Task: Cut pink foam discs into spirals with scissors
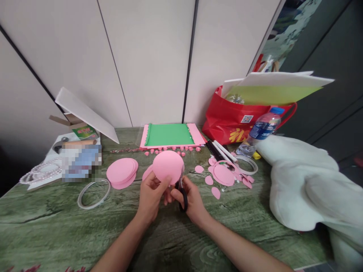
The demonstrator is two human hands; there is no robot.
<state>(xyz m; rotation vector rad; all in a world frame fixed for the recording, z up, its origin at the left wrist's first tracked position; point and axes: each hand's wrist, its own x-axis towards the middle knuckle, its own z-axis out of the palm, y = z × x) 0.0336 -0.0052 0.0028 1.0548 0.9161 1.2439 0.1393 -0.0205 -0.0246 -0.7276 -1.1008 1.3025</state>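
Pinched in my left hand [154, 192] is a round pink paper disc [168, 166], held up above the table with the thumb on its front. My right hand [191, 196] grips black-handled scissors [183, 198], whose blades meet the disc's right edge; part of the blades is hidden. Behind the disc, another pink round piece [148, 172] shows on the table. To the left lies a stack of pink paper circles [121, 172]. On the right are loose pink petal-shaped pieces [216, 193] and a cut pink circle [224, 175] among scraps.
A green sheet on pink paper [170, 135] lies at the back, with small pink rolled pieces before it. Tape rolls [95, 206] [256, 166], pens [225, 151], a water bottle [262, 130], a red bag [219, 117] and a white plush item [303, 181] surround the work area.
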